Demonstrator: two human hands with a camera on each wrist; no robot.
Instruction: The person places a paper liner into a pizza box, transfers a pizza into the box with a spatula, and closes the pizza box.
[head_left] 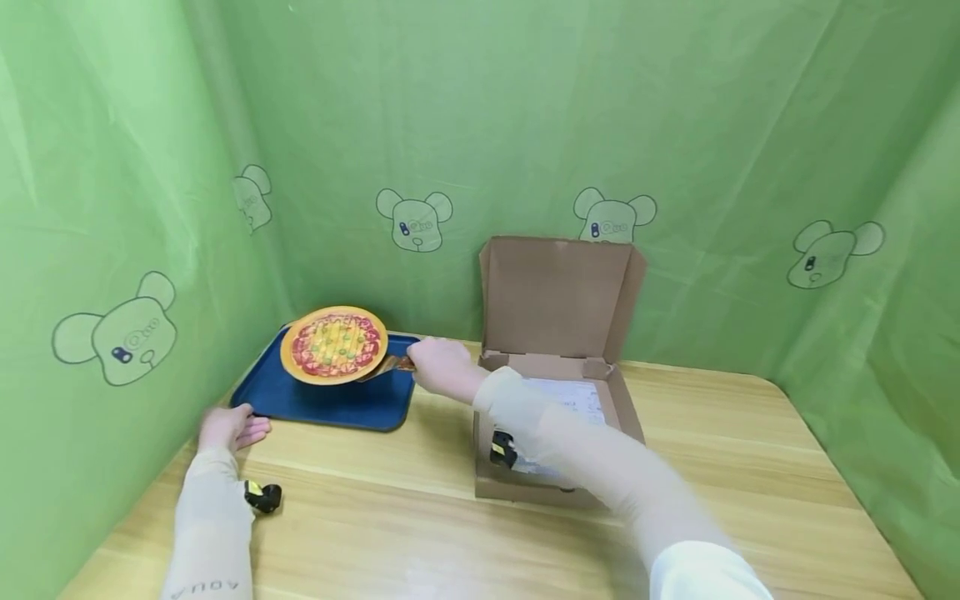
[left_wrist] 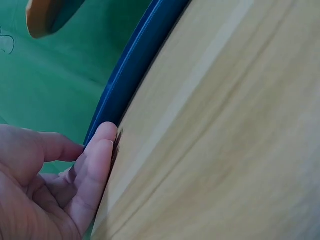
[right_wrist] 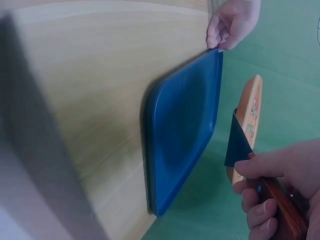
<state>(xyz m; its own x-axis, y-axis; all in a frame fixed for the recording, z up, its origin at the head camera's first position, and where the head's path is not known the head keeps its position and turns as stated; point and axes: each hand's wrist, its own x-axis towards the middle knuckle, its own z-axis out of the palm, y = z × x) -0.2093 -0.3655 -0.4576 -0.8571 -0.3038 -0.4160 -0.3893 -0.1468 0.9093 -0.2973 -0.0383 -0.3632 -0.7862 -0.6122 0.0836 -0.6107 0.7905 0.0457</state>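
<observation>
The right hand [head_left: 446,367], curled round the wooden handle [right_wrist: 282,207] of a spatula [right_wrist: 236,142] running roughly left-right, is nearer the pizza [head_left: 335,345], borne to its left above the blue tray [head_left: 375,408], whose near-left corner the left hand [head_left: 228,427] pinches.

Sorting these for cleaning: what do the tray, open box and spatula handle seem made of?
Tray: probably smooth plastic, from its even blue and raised rim.
Open box: seemingly matte cardboard, by its brown folded sides.
Spatula handle: likely wood, slightly glossy, by its reddish-brown colour.
</observation>
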